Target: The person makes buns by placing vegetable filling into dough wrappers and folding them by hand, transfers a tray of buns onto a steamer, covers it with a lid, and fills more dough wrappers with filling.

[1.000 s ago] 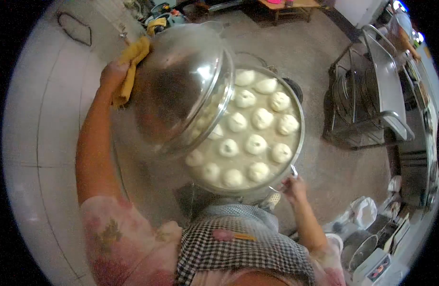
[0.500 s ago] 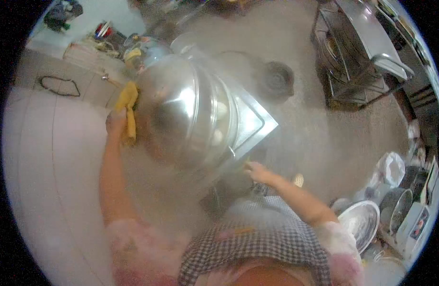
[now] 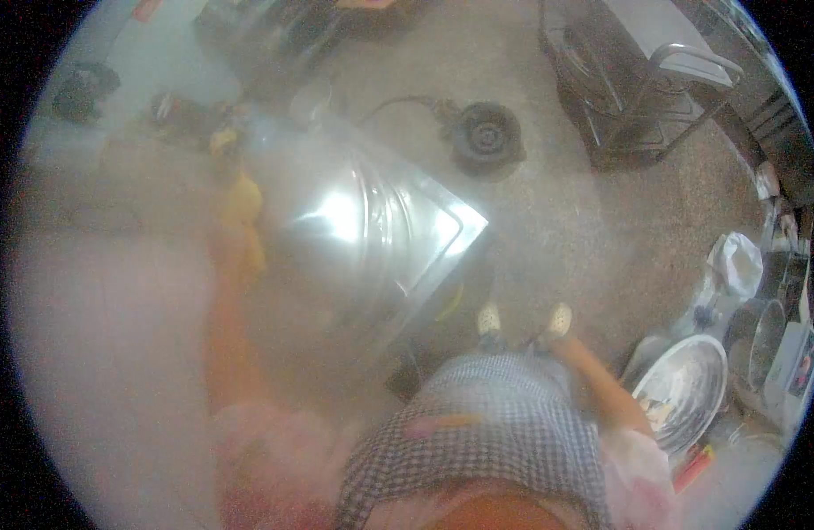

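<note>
Thick steam veils the left half of the view. My left hand (image 3: 228, 237) is faint in it, closed on the yellow cloth (image 3: 242, 199) at the left side of the shiny domed lid (image 3: 323, 221). The lid lies over the square metal top (image 3: 456, 221), whose corner points right. No buns show; the round tray is hidden by lid and steam. My right hand (image 3: 553, 340) is low, beside one light shoe (image 3: 560, 318) and in front of the apron (image 3: 495, 389); its fingers are too blurred to make out.
A round black burner (image 3: 486, 137) with a hose stands on the floor beyond the metal top. A metal trolley (image 3: 641, 88) is at the upper right. At the lower right are a large metal basin (image 3: 685, 389), a white bag (image 3: 738, 265), a pot and a scale (image 3: 794, 371).
The lid has come over the buns, which no longer show. My right hand has left the tray's edge and drawn back towards my body. Steam is thicker, and the view has shifted.
</note>
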{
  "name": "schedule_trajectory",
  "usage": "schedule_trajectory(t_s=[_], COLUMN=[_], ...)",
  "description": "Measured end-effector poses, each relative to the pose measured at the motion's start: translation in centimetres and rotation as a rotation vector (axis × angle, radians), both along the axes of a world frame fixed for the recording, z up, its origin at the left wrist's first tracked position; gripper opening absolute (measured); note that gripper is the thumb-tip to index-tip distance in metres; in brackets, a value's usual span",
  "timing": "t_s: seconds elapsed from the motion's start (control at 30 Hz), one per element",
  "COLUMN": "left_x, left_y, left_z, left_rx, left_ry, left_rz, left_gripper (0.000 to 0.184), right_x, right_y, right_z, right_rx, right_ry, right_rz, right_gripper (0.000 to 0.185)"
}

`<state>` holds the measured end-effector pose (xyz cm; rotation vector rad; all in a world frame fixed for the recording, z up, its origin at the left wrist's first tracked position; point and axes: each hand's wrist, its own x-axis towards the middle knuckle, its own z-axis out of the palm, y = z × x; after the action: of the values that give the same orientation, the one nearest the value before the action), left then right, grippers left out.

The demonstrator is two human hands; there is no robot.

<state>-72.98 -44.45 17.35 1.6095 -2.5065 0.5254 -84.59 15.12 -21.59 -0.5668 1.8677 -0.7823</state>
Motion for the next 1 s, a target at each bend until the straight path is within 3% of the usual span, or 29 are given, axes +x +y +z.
schedule_trajectory(t_s=[0.03,0.13,0.3,0.37,0.47,0.57,0.67,0.77,0.83,0.87,0.97,1.0], left_x=[0.4,-6.1,-13.0,-16.2,-22.0,-27.2,-32.9,-39.8,-45.1,-46.1,-46.5,-46.1], left_y=[0.7,16.4,33.8,42.6,53.7,64.1,76.9,88.3,97.1,100.7,113.6,117.1], left_z=[0.4,-0.5,-2.5,-3.7,-6.8,-10.1,-12.9,-15.7,-16.1,-15.4,-17.3,-18.4], left_rx=[0.012,0.020,0.042,0.043,0.043,0.040,0.022,-0.002,-0.026,-0.033,0.015,-0.014], left_ry=[0.011,0.010,0.028,0.034,0.046,0.069,0.103,0.139,0.177,0.216,0.406,0.411], left_rz=[0.009,0.049,0.107,0.131,0.170,0.218,0.249,0.268,0.254,0.203,-0.178,-0.224], left_gripper=[0.052,0.051,0.050,0.049,0.049,0.048,0.048,0.047,0.047,0.047,0.045,0.043], right_x=[1.8,-7.0,-15.3,-18.8,-26.1,-35.6,-41.9,-48.2,-54.1,-54.4,-51.5,-51.2], right_y=[0.5,21.3,36.6,45.2,56.8,66.7,79.1,91.4,99.6,102.9,108.3,109.1], right_z=[0.6,3.9,4.4,2.5,-4.8,-6.0,-11.7,-22.4,-21.1,-19.2,-26.4,-26.1], right_rx=[-0.024,0.012,0.148,0.107,0.069,0.081,0.098,-0.018,0.020,0.043,-0.099,-0.061], right_ry=[0.037,0.025,-0.047,0.017,0.488,0.063,0.169,0.165,0.174,0.181,0.123,0.107], right_rz=[-0.032,-0.156,-0.140,-0.167,0.178,-0.129,-0.074,-0.175,-0.089,-0.052,-0.092,-0.073], right_gripper=[0.031,0.032,0.035,0.036,0.034,0.032,0.031,0.032,0.032,0.033,0.032,0.032])
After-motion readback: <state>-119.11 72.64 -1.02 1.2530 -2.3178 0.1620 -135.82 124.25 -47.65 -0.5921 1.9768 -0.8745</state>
